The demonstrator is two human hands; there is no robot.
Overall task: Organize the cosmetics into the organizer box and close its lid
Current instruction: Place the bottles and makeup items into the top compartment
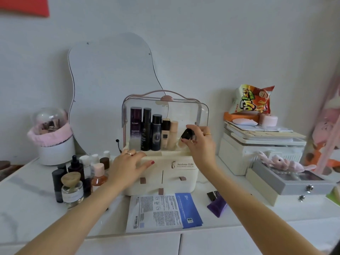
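While the organizer box (165,173) stands at the middle of the white tabletop (36,214) with its clear lid (184,111) raised, a small black-capped bottle (186,135) is gripped in the fingers of the right hand (201,144) and held tilted at the right end of the upper compartment. The left hand (128,166) is laid flat and released on the front left edge of the box, with nothing grasped in it. Five bottles are seen upright in a row inside the upper compartment: a dark purple bottle (135,124) at the left, then a tall black bottle (146,128), a shorter black bottle (156,132), a foundation bottle (166,133) with a black cap, and a beige bottle (173,133) just beside the held one. Two small drawers are shown shut on the front of the box. To the left of the box, a cluster of bottles (81,173) is left on the tabletop, with a round perfume bottle (72,190) at its front. A flat sheet-mask packet (163,211) is laid in front of the box, and a purple tube (217,204) lies near it to the right, apart from the box. A wavy mirror (110,80) is propped against the wall behind, and a snack bag (253,100) is set on stacked boxes at the right.
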